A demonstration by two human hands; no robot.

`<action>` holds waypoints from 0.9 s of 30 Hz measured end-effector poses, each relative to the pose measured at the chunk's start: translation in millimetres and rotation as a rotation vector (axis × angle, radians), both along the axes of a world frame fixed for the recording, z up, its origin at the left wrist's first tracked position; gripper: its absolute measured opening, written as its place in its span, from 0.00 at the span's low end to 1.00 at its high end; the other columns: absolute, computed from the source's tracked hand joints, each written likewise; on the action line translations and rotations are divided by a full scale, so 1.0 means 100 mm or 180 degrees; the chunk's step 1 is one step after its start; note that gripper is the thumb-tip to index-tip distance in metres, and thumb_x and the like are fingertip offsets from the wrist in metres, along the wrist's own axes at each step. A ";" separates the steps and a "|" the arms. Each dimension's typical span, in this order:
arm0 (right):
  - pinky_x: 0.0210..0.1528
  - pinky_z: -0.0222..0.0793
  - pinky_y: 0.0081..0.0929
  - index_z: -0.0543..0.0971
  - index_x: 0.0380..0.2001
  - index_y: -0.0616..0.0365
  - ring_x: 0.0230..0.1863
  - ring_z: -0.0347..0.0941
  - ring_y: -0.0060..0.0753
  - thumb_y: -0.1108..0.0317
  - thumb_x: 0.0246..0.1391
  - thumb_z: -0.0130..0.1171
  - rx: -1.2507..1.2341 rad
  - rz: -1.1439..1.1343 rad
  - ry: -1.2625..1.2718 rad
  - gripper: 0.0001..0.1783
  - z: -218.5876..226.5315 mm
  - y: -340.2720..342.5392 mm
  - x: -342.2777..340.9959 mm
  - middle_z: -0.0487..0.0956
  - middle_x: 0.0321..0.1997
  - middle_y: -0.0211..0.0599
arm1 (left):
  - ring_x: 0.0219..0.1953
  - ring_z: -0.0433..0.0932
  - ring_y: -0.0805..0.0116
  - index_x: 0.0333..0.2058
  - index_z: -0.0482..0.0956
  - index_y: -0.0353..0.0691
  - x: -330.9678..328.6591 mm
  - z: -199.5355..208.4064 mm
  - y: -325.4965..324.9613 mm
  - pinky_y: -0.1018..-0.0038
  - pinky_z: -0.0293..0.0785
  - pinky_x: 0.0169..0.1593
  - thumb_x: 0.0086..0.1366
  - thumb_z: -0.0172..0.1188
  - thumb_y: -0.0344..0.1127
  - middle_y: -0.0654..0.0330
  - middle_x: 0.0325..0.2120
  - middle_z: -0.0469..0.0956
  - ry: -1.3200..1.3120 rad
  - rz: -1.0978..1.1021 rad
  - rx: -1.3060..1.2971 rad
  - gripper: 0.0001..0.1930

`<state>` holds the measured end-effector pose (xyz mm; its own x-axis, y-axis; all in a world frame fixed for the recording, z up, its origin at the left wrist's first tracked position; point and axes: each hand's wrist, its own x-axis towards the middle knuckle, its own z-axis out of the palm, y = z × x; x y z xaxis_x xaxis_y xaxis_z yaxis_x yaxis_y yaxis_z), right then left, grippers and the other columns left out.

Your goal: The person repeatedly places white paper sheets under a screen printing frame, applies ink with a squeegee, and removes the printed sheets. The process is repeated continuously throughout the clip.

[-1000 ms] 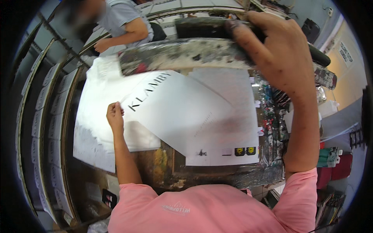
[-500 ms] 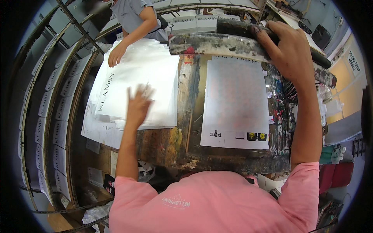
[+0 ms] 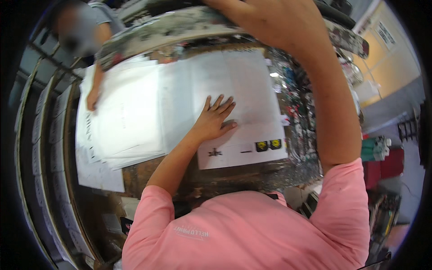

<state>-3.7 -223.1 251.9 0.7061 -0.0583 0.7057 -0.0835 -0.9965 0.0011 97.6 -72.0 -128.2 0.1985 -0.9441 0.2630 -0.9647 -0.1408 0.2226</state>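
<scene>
My left hand [image 3: 216, 118] lies flat with spread fingers on a thin, translucent pale sheet [image 3: 180, 96]. That sheet reaches from beside a stack of white sheets [image 3: 132, 112] onto a white backing sheet [image 3: 229, 159] with small black and yellow prints at its near edge. Beneath is a paint-stained board [image 3: 148, 173]. Raised at the far side, my right hand [image 3: 274, 20] is closed round a paint-smeared printing frame [image 3: 166, 31]; its fingertips are partly cut off by the upper edge. A dark bar [image 3: 335, 13] runs along the frame.
A co-worker's hand [image 3: 92, 100] rests on the stack's left side. Tall racks [image 3: 56, 148] loaded with printed sheets stand at the left. At the right are a pale plastic container [image 3: 366, 90], green bottles [image 3: 375, 147] and a red object [image 3: 389, 166].
My left hand has moved right, from above the stack onto the board, and a translucent sheet now stretches there. The view has shifted; the frame in my right hand appears higher and farther left.
</scene>
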 end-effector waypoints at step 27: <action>0.46 0.74 0.52 0.80 0.45 0.70 0.35 0.82 0.59 0.44 0.66 0.56 -0.0034 0.0149 0.0121 0.32 -0.44 -0.24 -0.05 0.84 0.30 0.55 | 0.41 0.82 0.70 0.76 0.58 0.38 -0.32 1.54 0.76 0.72 0.82 0.51 0.67 0.73 0.31 0.57 0.43 0.83 0.3295 0.1199 -0.3138 0.44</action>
